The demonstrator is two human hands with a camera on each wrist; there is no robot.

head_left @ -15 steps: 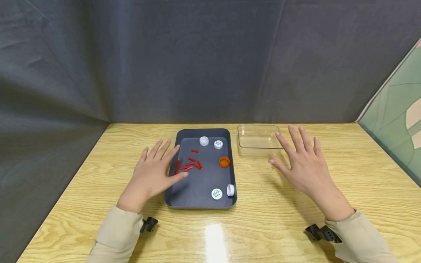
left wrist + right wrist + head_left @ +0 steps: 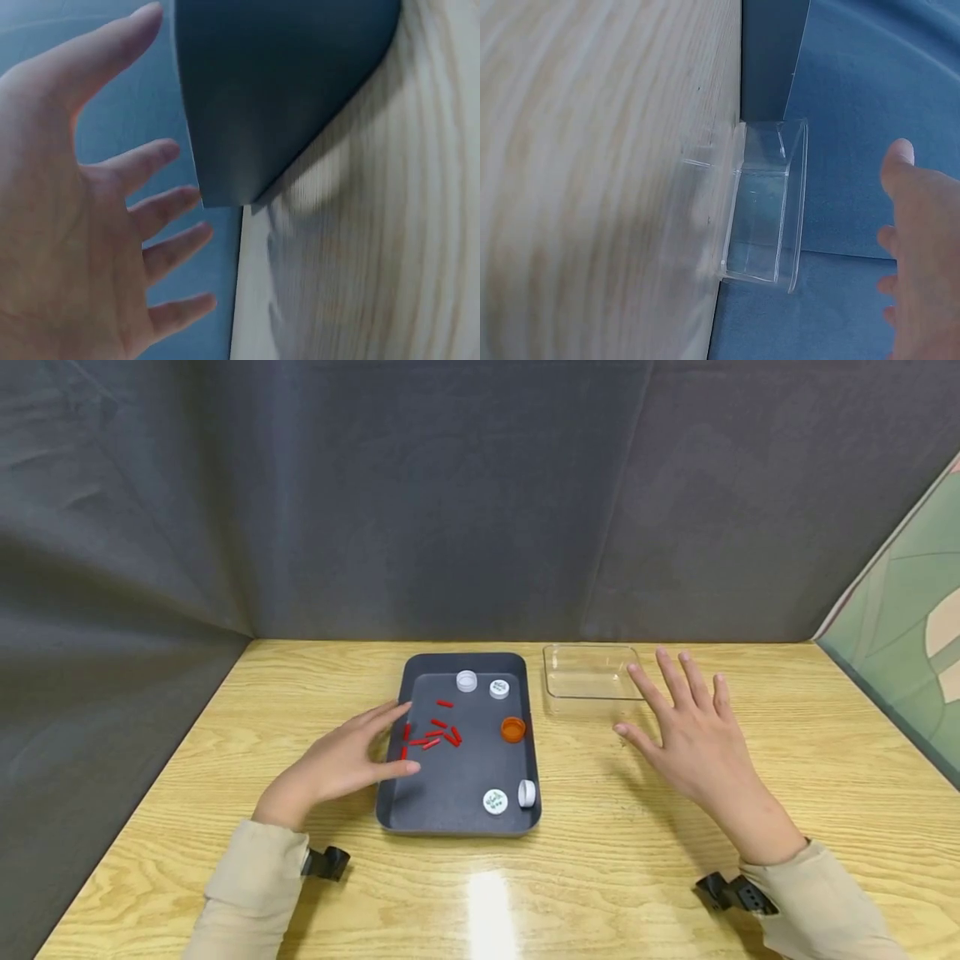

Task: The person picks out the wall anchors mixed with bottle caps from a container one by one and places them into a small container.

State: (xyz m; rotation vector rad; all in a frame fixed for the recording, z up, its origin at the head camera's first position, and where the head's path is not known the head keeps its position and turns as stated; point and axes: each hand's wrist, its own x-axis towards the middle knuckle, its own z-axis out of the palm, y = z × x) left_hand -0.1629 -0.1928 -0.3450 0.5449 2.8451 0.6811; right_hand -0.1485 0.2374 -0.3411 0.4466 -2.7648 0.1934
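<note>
My left hand point(image 2: 330, 770) hovers at the left rim of a dark grey tray point(image 2: 465, 814), thumb and fingers spread apart with nothing between them. Several red capsules point(image 2: 435, 733) lie loose in the tray's left half, near those fingertips. An orange cup-like piece point(image 2: 513, 730) sits by the tray's right wall. White caps lie around it: an upturned cap point(image 2: 467, 681), a printed cap point(image 2: 499, 689), another printed cap point(image 2: 495, 802) and a cap on its edge point(image 2: 527, 793). My right hand point(image 2: 693, 752), fingers spread and holding nothing, is over the table near a clear rectangular container point(image 2: 761, 217).
The clear container's rim point(image 2: 592, 697) stands close to the tray's right side, toward the back. Grey cloth point(image 2: 465, 510) hangs behind the wooden table point(image 2: 600, 877). A patterned green panel point(image 2: 900, 593) borders the right side.
My left hand has turned and dropped slightly, shifting a little left, with its fingers drawn closer together. The right hand is almost where it was. Tray contents look the same.
</note>
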